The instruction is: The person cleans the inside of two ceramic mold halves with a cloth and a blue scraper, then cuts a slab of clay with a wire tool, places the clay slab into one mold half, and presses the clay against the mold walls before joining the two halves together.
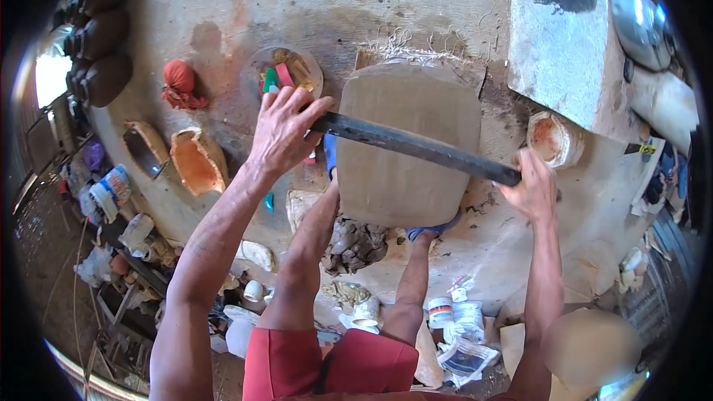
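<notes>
A long dark rod (420,147) slants across a flat, rounded-rectangular slab of grey-brown clay (405,193). My left hand (286,130) is closed round the rod's left end, beyond the slab's left edge. Round its right end my right hand (531,184) is closed, to the right of the slab. Whether the rod presses on the clay or hangs just above it I cannot tell. My feet, in blue sandals, stand on either side of the slab's near part. A lump of wet dark clay (356,243) sits between my legs.
Beyond my left hand is a shallow bowl (252,78) of small coloured pieces. Left of it lie a red cloth bundle (178,82) and hollow orange-lined vessels (199,162). At right stand a pale block (557,52), a round pot (546,137) and a shiny metal vessel (640,26).
</notes>
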The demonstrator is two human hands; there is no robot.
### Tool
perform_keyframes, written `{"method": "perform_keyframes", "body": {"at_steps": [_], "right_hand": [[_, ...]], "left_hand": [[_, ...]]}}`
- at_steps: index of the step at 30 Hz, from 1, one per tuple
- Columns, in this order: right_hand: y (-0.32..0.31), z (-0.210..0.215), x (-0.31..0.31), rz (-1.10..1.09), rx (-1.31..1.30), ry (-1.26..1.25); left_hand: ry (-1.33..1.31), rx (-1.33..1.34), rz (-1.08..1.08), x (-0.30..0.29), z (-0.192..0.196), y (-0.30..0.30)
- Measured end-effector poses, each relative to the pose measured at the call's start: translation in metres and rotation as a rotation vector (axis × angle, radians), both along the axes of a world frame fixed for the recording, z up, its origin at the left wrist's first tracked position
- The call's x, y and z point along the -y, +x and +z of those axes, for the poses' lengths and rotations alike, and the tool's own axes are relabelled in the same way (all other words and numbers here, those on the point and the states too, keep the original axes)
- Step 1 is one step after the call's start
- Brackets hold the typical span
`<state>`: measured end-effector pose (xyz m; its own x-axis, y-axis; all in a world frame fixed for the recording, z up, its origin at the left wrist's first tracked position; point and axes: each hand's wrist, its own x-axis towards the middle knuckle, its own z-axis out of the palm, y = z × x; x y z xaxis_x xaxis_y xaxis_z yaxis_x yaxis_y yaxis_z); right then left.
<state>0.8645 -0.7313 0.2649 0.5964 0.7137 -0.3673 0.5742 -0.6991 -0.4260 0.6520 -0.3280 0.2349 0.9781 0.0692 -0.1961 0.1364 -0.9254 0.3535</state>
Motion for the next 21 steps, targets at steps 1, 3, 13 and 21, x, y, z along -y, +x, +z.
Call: {"method": "perform_keyframes", "body": {"at_steps": [1,3,13,21], "right_hand": [[0.013,-0.013,-0.015,0.011,0.003,-0.027],[0.039,-0.038,-0.032,-0.009,-0.016,-0.130],[0.063,-0.112,-0.087,0.048,0.108,-0.207],[0.056,-0.122,-0.122,0.133,0.029,-0.340]], "left_hand": [[-0.004,-0.031,0.050,-0.010,-0.010,0.001],[0.003,-0.007,0.120,-0.026,-0.031,0.003],[0.007,-0.080,0.339,-0.076,-0.108,-0.012],[-0.005,-0.155,0.335,-0.107,-0.121,-0.035]]}}
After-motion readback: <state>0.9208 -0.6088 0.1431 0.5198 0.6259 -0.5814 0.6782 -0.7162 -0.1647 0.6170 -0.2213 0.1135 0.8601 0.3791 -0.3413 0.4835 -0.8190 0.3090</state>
